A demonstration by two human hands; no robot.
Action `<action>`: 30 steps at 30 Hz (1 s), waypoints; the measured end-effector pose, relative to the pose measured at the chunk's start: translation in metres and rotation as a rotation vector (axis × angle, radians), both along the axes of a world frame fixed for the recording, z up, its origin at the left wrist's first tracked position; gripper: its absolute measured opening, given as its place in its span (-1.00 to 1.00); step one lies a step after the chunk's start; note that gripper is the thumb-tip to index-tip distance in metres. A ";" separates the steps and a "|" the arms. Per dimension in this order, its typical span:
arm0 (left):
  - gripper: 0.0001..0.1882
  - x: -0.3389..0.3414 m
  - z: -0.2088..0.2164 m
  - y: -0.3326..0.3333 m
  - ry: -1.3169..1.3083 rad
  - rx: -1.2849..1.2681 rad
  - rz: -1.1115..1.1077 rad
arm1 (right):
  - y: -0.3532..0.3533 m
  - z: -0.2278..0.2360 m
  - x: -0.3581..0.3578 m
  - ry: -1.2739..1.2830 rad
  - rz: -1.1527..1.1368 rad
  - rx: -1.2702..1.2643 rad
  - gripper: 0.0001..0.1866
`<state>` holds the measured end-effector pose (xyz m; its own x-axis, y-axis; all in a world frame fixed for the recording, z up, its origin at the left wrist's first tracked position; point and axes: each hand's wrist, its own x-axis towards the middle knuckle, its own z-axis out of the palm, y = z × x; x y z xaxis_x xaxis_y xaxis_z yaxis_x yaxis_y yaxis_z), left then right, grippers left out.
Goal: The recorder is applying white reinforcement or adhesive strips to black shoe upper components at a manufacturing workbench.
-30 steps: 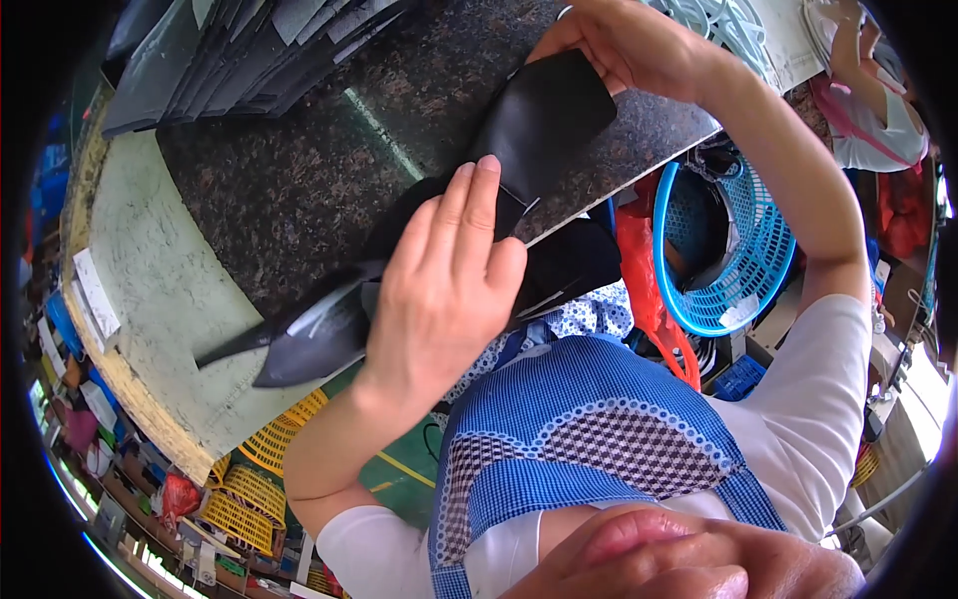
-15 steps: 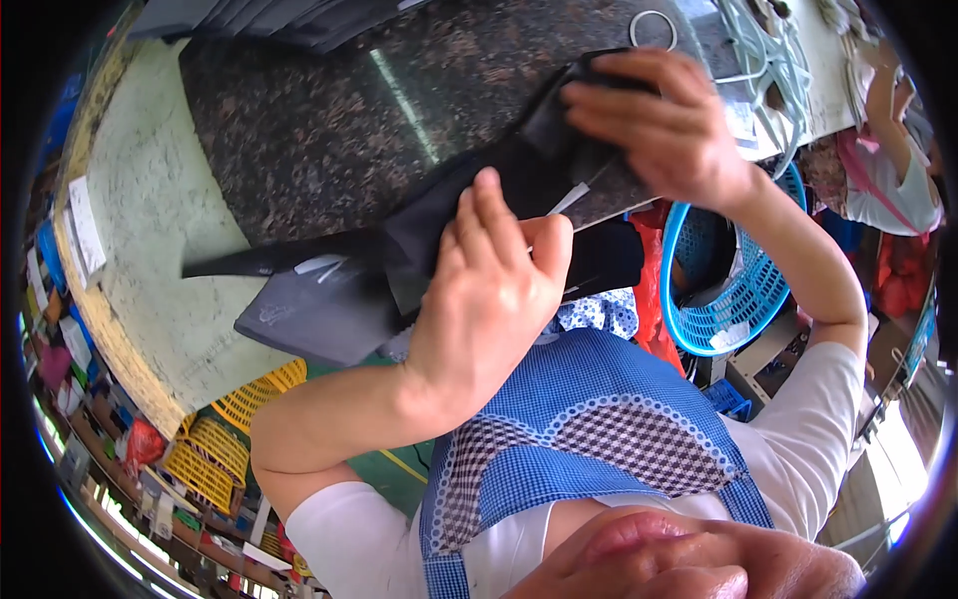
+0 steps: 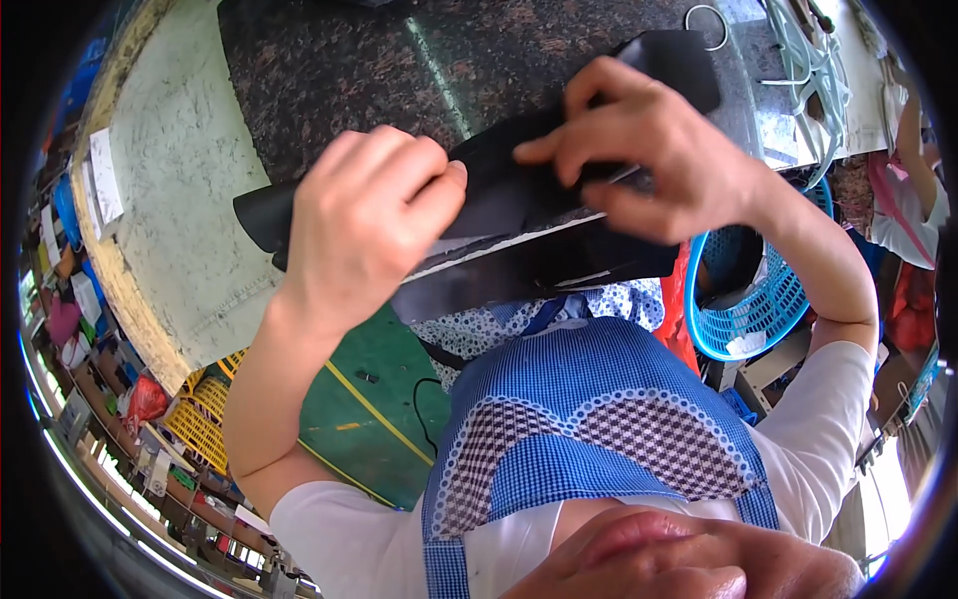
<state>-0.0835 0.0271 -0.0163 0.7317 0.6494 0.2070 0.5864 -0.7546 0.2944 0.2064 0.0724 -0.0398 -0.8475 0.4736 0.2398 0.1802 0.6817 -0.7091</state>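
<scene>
My left hand (image 3: pixel 374 215) is lying curled on the sheet (image 3: pixel 494 190), hold unclear; my right hand (image 3: pixel 654 150) is staying loosely spread. Beyond my fingers bare stone (image 3: pixel 339 90) is stretching, with the table edge (image 3: pixel 499 247) running nearer.

My count, kind by kind

I have one left hand (image 3: pixel 364 220) and one right hand (image 3: pixel 669 150), two hands, at one bench (image 3: pixel 185 190). I see one ring (image 3: pixel 727 31), one blue basket (image 3: pixel 783 304), one apron (image 3: pixel 599 369) and one other person (image 3: pixel 910 230). The black pieces (image 3: pixel 679 75) overlap; I cannot count them.
</scene>
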 end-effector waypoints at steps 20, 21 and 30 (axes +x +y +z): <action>-0.74 -0.061 0.003 -0.010 -0.080 -0.364 0.312 | -0.036 -0.003 -0.089 -0.123 -0.295 0.173 -0.82; -0.73 -0.060 0.002 -0.010 -0.033 -0.205 0.231 | -0.036 -0.004 -0.089 -0.108 -0.302 0.215 -0.83; -0.66 -0.064 0.006 -0.009 0.117 -0.192 0.177 | -0.039 -0.004 -0.091 -0.105 -0.323 0.297 -0.87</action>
<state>-0.1472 0.0183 -0.0105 0.6149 0.7885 -0.0114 0.7427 -0.5742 0.3444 0.1154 0.0331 -0.0441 -0.6944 0.6415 0.3262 0.4779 0.7499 -0.4575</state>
